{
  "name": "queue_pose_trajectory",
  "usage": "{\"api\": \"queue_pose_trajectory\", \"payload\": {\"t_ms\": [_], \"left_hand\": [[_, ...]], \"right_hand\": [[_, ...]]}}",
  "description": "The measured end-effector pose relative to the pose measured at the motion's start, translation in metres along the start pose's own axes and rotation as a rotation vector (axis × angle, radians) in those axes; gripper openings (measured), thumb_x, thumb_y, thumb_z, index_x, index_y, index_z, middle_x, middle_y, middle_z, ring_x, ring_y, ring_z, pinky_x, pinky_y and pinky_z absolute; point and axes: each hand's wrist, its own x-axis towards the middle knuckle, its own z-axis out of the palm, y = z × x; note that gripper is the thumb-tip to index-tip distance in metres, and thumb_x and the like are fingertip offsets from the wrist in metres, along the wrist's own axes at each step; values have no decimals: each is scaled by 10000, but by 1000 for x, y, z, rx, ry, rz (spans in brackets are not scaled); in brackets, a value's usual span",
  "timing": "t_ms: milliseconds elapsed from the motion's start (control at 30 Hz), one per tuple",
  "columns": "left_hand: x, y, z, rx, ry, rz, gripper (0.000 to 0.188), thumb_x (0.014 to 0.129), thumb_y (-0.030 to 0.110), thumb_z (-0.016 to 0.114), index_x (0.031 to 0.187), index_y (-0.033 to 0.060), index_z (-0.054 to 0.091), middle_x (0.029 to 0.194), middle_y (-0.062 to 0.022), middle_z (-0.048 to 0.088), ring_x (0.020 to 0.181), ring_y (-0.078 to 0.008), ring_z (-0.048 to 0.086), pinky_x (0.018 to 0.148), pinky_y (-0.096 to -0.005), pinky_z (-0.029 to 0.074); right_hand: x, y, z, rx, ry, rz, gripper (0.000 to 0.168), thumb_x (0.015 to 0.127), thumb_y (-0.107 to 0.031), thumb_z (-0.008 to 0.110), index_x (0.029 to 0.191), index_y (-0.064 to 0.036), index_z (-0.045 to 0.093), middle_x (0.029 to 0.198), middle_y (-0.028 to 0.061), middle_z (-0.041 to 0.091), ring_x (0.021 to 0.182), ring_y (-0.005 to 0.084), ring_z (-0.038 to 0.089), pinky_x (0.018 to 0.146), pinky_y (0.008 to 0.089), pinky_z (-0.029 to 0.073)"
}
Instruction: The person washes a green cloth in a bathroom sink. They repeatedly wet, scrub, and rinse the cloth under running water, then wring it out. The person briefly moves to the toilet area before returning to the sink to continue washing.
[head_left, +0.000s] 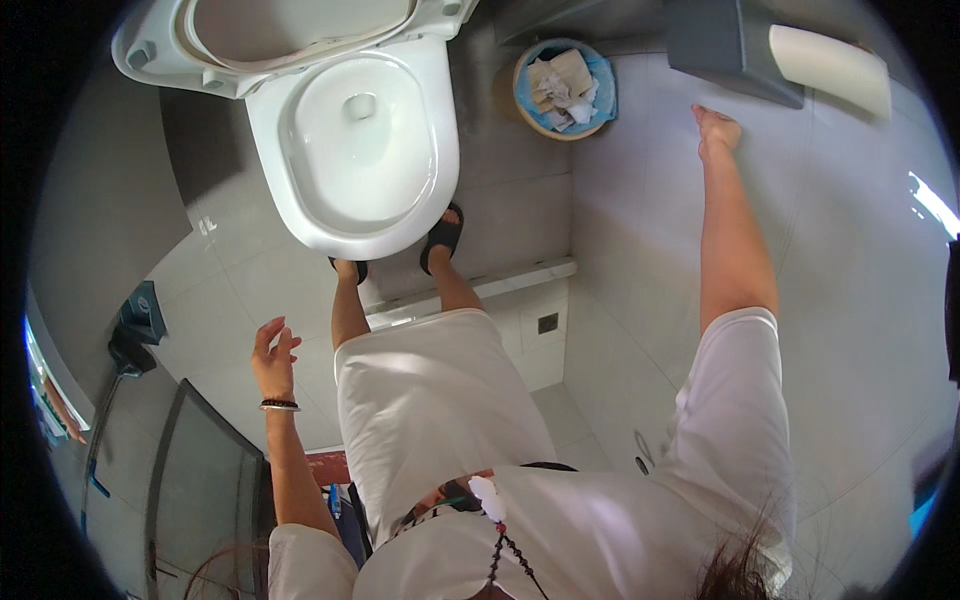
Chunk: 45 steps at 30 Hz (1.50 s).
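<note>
A white ceramic toilet bowl (364, 150) stands in front of me, its seat and lid (292, 37) raised. My left hand (274, 360), with a dark beaded bracelet and a light bangle at the wrist, hangs in the air below and left of the bowl, fingers partly curled and holding nothing. Out to the right, my right hand (718, 131) is at the pale tiled wall, just below a grey box-shaped holder (735, 52) with a cream piece sticking out. Its fingers are seen edge-on, and nothing shows in it; whether it touches the wall is unclear.
A waste bin (523, 101) with a blue liner and crumpled paper stands right of the toilet. A low stone ledge (517, 279) crosses the floor near a square drain (548, 323). A broom or brush with a dark head (131, 352) and a grey-framed door or panel (210, 480) are at left.
</note>
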Motion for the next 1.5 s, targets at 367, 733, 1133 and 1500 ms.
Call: {"api": "queue_pose_trajectory", "payload": {"t_ms": [367,733,1133,1500], "left_hand": [[6,-8,25,74,-48,77,263,854,132,580,1101,43,566,1035,-47,618,692,-78,611,514,-207,418],[10,-22,38,73,-55,86,245,852,67,572,1090,11,554,1052,-76,613,719,-106,619,576,-214,449],[19,-15,38,102,-95,83,251,852,66,572,1093,1,549,1095,-95,577,770,-137,628,636,-231,485],[19,-28,37,138,-93,63,249,849,67,575,1091,16,556,1107,-96,557,760,-132,616,618,-234,482]], "right_hand": [[-30,23,49,2,-268,-90,91,777,-33,618,790,-26,707,940,90,659,946,159,578,850,277,428],[-33,31,83,-98,-205,-44,580,620,-71,766,1170,-139,593,1043,27,609,987,179,553,901,364,387],[3,91,87,-395,-171,-363,715,681,-275,765,1315,-204,442,1033,-9,641,1027,176,556,1022,568,80],[-20,49,66,-606,-219,-241,706,711,-192,730,1339,-196,409,994,-10,658,956,172,597,1029,545,99]]}}
